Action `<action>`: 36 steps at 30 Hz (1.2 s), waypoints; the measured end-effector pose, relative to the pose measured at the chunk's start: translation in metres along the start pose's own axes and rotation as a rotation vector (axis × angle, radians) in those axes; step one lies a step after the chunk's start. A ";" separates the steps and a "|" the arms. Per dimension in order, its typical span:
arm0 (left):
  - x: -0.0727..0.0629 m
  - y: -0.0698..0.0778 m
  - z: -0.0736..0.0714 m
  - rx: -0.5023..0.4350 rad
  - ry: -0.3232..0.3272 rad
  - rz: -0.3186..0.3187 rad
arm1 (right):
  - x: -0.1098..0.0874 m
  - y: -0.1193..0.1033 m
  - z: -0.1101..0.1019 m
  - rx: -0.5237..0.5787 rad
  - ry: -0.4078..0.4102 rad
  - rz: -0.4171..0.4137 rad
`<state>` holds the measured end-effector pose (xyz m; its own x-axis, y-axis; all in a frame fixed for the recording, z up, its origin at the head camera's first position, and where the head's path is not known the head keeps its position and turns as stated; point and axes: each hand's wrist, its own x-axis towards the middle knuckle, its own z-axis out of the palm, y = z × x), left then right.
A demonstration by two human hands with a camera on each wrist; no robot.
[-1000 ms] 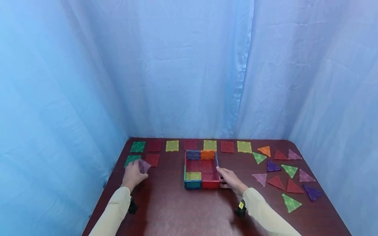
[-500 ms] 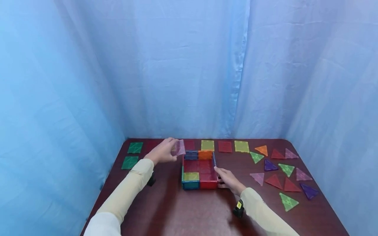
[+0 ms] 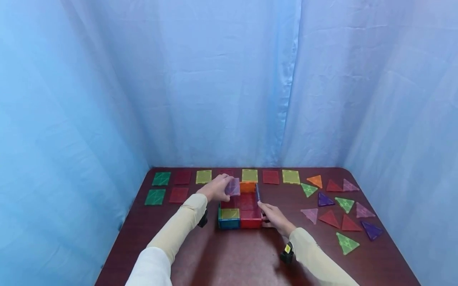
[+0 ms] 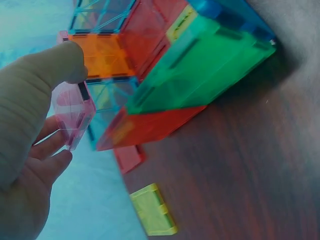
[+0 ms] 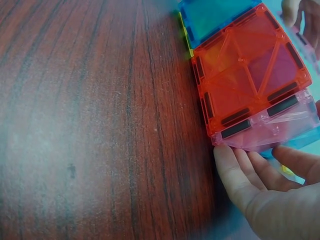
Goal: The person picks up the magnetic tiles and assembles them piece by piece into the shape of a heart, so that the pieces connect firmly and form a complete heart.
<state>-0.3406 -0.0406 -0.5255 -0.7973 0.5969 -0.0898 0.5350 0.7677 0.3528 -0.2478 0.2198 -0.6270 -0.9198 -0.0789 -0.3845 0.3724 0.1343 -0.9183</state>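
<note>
A low open box of translucent magnetic tiles (image 3: 250, 223) stands on the table, with red, orange, blue, green and pink walls and a red and yellow floor. My left hand (image 3: 216, 187) pinches a pale purple-pink square magnetic tile (image 3: 233, 186) between thumb and fingers over the box's back left corner. In the left wrist view that tile (image 4: 70, 107) is beside the orange wall (image 4: 102, 55); whether they touch is unclear. My right hand (image 3: 275, 216) is at the box's right side. Its extended fingers (image 5: 230, 170) touch the pink side wall (image 5: 280, 125) in the right wrist view.
Square tiles, such as a green one (image 3: 155, 197) and a yellow one (image 3: 291, 177), lie flat along the back and left of the dark wooden table (image 3: 229, 262). Several triangle tiles (image 3: 350, 223) spread over the right. Blue curtains (image 3: 214, 87) hang behind and at both sides.
My left hand has carried the purple-pink tile from the green squares at the left, rightward to the box's back left corner. My right hand has stayed at the box's right side.
</note>
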 end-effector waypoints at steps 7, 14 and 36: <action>0.000 -0.004 0.015 -0.048 -0.025 -0.026 | 0.000 0.000 -0.002 0.018 0.003 -0.011; -0.008 -0.005 0.020 -0.030 -0.020 -0.090 | -0.001 0.000 -0.002 0.005 0.003 -0.019; -0.019 -0.016 0.035 -0.053 0.032 -0.075 | 0.000 0.004 0.001 0.010 0.007 -0.010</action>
<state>-0.3239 -0.0563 -0.5618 -0.8433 0.5301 -0.0882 0.4590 0.7959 0.3948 -0.2465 0.2194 -0.6306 -0.9241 -0.0728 -0.3751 0.3648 0.1235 -0.9229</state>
